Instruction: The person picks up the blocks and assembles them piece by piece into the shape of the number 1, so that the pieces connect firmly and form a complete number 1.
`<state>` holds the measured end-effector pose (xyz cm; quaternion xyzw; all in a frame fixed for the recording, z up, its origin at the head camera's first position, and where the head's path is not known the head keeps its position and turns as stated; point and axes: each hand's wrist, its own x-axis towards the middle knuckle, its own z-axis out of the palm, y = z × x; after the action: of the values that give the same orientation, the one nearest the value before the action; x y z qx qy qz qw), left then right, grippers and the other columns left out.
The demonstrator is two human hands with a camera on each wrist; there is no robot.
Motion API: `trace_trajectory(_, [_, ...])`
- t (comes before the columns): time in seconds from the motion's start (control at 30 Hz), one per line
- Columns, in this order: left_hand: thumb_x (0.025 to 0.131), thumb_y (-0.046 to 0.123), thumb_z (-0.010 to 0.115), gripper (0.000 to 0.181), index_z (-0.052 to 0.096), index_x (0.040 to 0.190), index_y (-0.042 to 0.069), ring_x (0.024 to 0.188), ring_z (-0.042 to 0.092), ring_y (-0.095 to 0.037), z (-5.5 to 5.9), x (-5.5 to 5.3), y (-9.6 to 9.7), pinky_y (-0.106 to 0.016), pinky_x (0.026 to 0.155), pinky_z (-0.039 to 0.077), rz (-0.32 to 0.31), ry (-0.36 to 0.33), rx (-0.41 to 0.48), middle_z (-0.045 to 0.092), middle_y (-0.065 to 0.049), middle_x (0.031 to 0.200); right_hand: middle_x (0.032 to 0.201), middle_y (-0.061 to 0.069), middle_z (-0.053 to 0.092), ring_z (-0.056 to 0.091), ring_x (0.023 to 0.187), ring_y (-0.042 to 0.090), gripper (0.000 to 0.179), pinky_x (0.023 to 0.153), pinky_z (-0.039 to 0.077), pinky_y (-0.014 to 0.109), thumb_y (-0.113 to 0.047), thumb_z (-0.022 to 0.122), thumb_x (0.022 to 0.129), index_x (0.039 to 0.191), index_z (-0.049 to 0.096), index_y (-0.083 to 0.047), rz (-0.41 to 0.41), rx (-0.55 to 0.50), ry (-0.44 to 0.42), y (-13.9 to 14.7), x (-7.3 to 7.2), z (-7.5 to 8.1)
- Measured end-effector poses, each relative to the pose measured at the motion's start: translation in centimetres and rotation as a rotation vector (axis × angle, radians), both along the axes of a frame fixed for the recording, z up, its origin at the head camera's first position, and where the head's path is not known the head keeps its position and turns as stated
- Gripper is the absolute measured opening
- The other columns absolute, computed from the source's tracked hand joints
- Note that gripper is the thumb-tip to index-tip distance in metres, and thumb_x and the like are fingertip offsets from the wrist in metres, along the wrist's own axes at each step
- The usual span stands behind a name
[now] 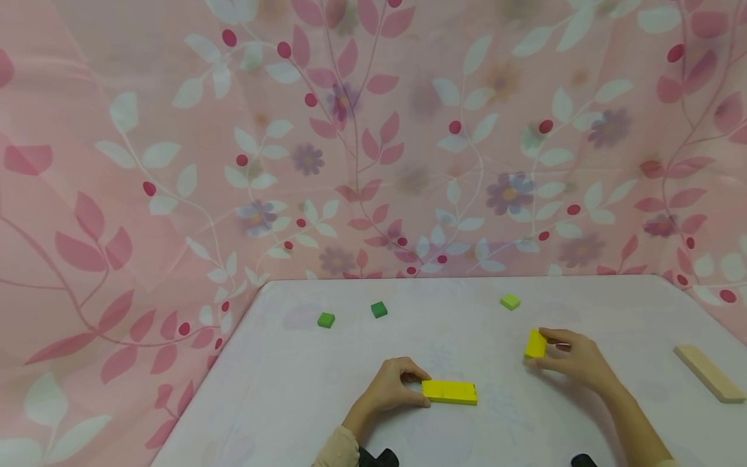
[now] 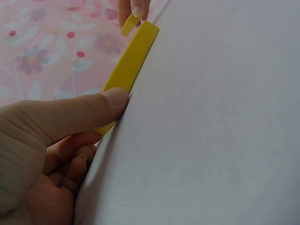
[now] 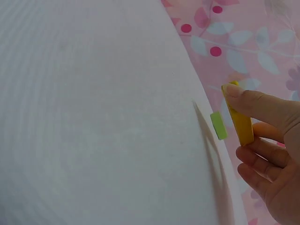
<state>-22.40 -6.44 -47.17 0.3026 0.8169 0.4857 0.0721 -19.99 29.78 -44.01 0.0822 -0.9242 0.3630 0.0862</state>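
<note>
My left hand [image 1: 388, 387] pinches the near-left end of a long yellow block [image 1: 452, 392] lying on the white table. In the left wrist view, the thumb presses on the face of this long block [image 2: 133, 56], with the other fingers partly hidden behind it. Farther right and back, my right hand [image 1: 578, 360] grips a shorter yellow block [image 1: 535, 344] between thumb and fingers. The right wrist view shows that shorter block [image 3: 240, 117] held by its ends, with a shadow on the table beside it. The two yellow blocks are apart.
Two green blocks, one [image 1: 326, 320] and a darker one [image 1: 379, 309], lie at the back left. A light green block [image 1: 510, 302] sits behind my right hand. At the right edge lies a pale wooden plank [image 1: 709, 374]. A pink floral cloth [image 1: 408, 162] hangs behind the table.
</note>
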Motion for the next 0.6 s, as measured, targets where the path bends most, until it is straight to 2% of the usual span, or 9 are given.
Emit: trace_trajectory(0.6, [0.062,0.01,0.086,0.034,0.074,0.094,0.008,0.078,0.054,-0.001,0.0,0.1,0.0,-0.018,0.074,0.047,0.012,-0.011,-0.003,0.064,0.01,0.084,0.117,0.027,0.06,0.058,0.104,0.04,0.062,0.085,0.048,0.046,-0.024,0.081,0.072,0.119,0.058,0.01,0.05,-0.021,0.046,-2.1,-0.6,0.5])
